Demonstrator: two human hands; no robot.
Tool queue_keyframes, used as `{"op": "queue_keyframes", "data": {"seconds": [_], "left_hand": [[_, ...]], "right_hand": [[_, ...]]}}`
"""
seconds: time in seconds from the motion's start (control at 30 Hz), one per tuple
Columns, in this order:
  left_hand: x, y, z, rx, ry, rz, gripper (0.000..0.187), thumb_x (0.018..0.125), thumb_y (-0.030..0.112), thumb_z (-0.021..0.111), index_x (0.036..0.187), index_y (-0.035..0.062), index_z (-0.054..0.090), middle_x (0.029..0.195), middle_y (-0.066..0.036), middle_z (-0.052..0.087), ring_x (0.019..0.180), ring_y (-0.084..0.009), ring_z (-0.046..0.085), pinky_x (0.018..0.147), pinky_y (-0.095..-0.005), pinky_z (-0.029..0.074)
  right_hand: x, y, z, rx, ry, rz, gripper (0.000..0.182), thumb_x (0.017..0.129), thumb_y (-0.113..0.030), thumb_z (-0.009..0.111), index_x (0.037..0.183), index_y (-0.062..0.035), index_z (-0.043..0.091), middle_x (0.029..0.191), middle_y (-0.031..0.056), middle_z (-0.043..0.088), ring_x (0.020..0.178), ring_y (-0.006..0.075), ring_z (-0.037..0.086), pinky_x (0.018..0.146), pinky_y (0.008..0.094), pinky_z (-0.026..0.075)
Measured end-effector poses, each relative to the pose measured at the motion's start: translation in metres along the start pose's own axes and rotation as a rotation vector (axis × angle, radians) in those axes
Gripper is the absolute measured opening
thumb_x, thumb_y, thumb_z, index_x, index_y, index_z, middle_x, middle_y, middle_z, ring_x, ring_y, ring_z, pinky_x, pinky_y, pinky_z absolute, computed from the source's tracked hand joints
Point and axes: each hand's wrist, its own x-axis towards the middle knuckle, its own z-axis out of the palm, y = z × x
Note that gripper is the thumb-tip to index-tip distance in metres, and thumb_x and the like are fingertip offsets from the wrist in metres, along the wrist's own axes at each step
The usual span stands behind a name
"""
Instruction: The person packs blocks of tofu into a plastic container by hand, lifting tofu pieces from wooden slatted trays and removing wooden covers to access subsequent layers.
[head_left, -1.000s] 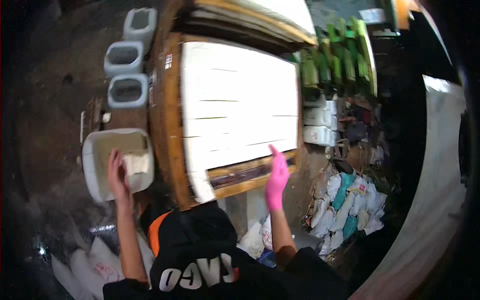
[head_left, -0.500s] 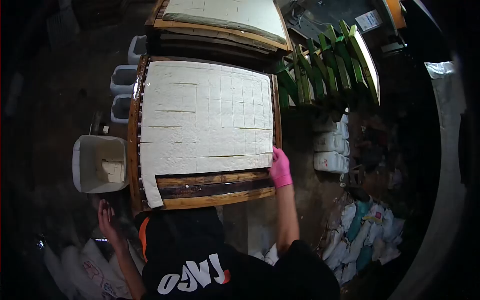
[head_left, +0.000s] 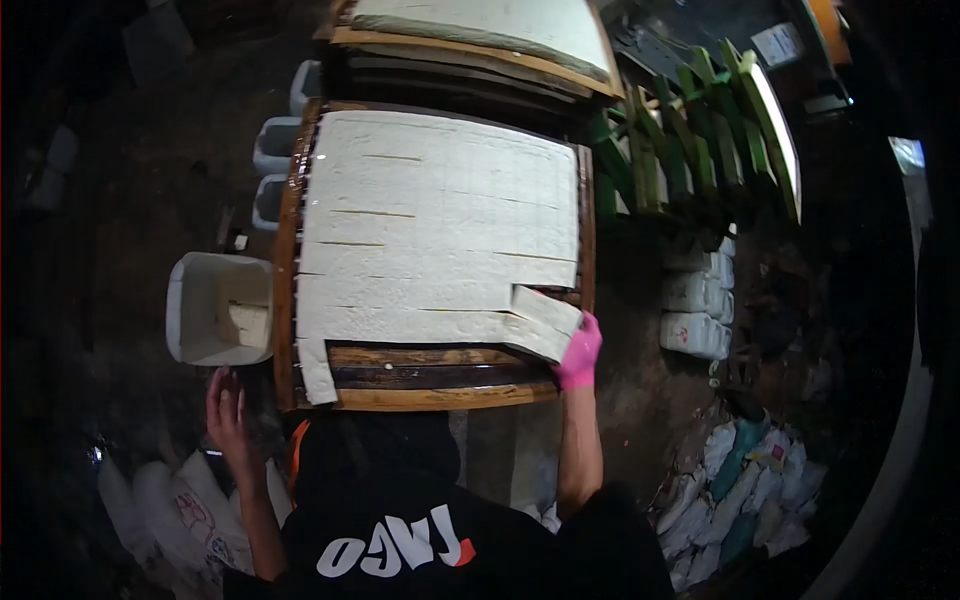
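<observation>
There are two hands [head_left: 229, 418], one pink glove [head_left: 579, 358], two broad white slabs [head_left: 430, 215], two wooden frames [head_left: 450, 396], one large tub [head_left: 190, 310], three smaller bins [head_left: 278, 124], at least three white jugs [head_left: 695, 335] and more than five green boards [head_left: 700, 155]; the heaped sacks [head_left: 692, 515] are too jumbled to count.

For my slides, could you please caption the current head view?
Gloved right hand holds slanted pieces at a corner of the white slab.
</observation>
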Motion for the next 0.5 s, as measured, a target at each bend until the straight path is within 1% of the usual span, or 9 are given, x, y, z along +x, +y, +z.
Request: {"op": "queue_keyframes", "data": {"seconds": [0.07, 0.1, 0.17, 0.27, 0.37, 0.4, 0.43, 0.47, 0.5], "left_hand": [[0.003, 0.017, 0.014, 0.214, -0.07, 0.139, 0.038, 0.1, 0.017, 0.044, 0.134, 0.0009, 0.047, 0.136, -0.015, 0.049, 0.128, -0.0241, 0.045, 0.108, -0.0355, 0.033], [0.002, 0.031, 0.025, 0.242, -0.014, 0.153, 0.038, 0.1, 0.017, 0.044, 0.134, 0.0009, 0.047, 0.136, -0.015, 0.049, 0.128, -0.0241, 0.045, 0.108, -0.0355, 0.033], [-0.007, 0.056, 0.061, 0.465, -0.25, 0.219, 0.041, 0.095, 0.015, 0.05, 0.133, -0.0011, 0.047, 0.134, -0.017, 0.05, 0.126, -0.0266, 0.047, 0.108, -0.035, 0.033], [-0.019, 0.078, 0.114, 0.481, -0.629, 0.289, 0.07, 0.095, 0.017, 0.05, 0.149, 0.0002, 0.009, 0.155, -0.023, 0.001, 0.145, -0.0315, 0.002, 0.116, -0.042, 0.011], [-0.011, 0.083, 0.151, 0.223, -0.525, 0.096, 0.074, 0.099, 0.029, 0.039, 0.147, -0.0005, -0.009, 0.154, -0.022, -0.014, 0.144, -0.0331, -0.01, 0.116, -0.0441, 0.002], [-0.001, 0.08, 0.152, 0.108, -0.444, -0.003, 0.073, 0.101, 0.033, 0.033, 0.147, -0.0001, -0.012, 0.154, -0.022, -0.015, 0.143, -0.0337, -0.012, 0.116, -0.0443, 0.0], [0.017, 0.073, 0.147, 0.043, -0.277, -0.008, 0.07, 0.101, 0.039, 0.027, 0.148, 0.0036, -0.012, 0.155, -0.019, -0.014, 0.144, -0.0323, -0.011, 0.116, -0.0437, 0.002], [0.045, 0.065, 0.127, -0.176, -0.145, -0.208, 0.064, 0.1, 0.045, 0.03, 0.144, 0.0065, 0.005, 0.142, -0.015, 0.008, 0.131, -0.0279, 0.011, 0.109, -0.0409, 0.016], [0.073, 0.057, 0.108, -0.459, 0.053, -0.381, 0.06, 0.098, 0.051, 0.032, 0.14, 0.0093, 0.022, 0.128, -0.011, 0.031, 0.119, -0.0235, 0.032, 0.102, -0.0381, 0.029]], "right_hand": [[-0.021, 0.01, -0.033, -0.35, 0.164, -0.326, 0.054, 0.091, -0.034, 0.036, 0.127, 0.0047, 0.049, 0.125, 0.0201, 0.057, 0.108, 0.0389, 0.059, 0.099, 0.0501, 0.043], [-0.048, 0.005, 0.016, 0.062, 0.017, -0.116, 0.06, 0.09, -0.036, 0.036, 0.133, 0.005, 0.044, 0.135, 0.021, 0.049, 0.12, 0.0407, 0.05, 0.104, 0.0528, 0.037], [-0.073, 0.017, 0.058, 0.123, -0.067, -0.112, 0.074, 0.085, -0.043, 0.038, 0.141, 0.0053, 0.033, 0.146, 0.0207, 0.035, 0.134, 0.0404, 0.034, 0.111, 0.0534, 0.025], [-0.09, 0.05, 0.165, 0.089, -0.359, -0.057, 0.084, 0.082, -0.047, 0.042, 0.145, 0.0057, 0.023, 0.149, 0.0221, 0.029, 0.136, 0.0422, 0.028, 0.113, 0.0539, 0.02], [-0.097, 0.103, 0.278, 0.013, -0.552, 0.056, 0.077, 0.083, -0.04, 0.046, 0.144, 0.0039, 0.028, 0.142, 0.0262, 0.037, 0.129, 0.0421, 0.038, 0.106, 0.0549, 0.029], [-0.085, 0.145, 0.251, -0.393, -0.592, -0.114, 0.06, 0.086, -0.031, 0.046, 0.136, 0.0013, 0.035, 0.13, 0.0209, 0.043, 0.118, 0.0355, 0.043, 0.1, 0.048, 0.034], [-0.072, 0.187, 0.223, -0.92, -0.574, -0.343, 0.044, 0.089, -0.022, 0.047, 0.128, -0.0013, 0.043, 0.118, 0.0155, 0.05, 0.107, 0.0288, 0.049, 0.094, 0.0412, 0.039], [-0.06, 0.229, 0.196, -1.312, -0.515, -0.543, 0.029, 0.093, -0.013, 0.047, 0.12, -0.0039, 0.051, 0.106, 0.0101, 0.056, 0.096, 0.0222, 0.055, 0.088, 0.0344, 0.044], [-0.054, 0.265, 0.277, -1.263, -0.627, -0.318, 0.029, 0.095, -0.022, 0.045, 0.115, -0.0036, 0.055, 0.102, 0.0088, 0.058, 0.093, 0.0194, 0.053, 0.086, 0.0322, 0.043]]}}
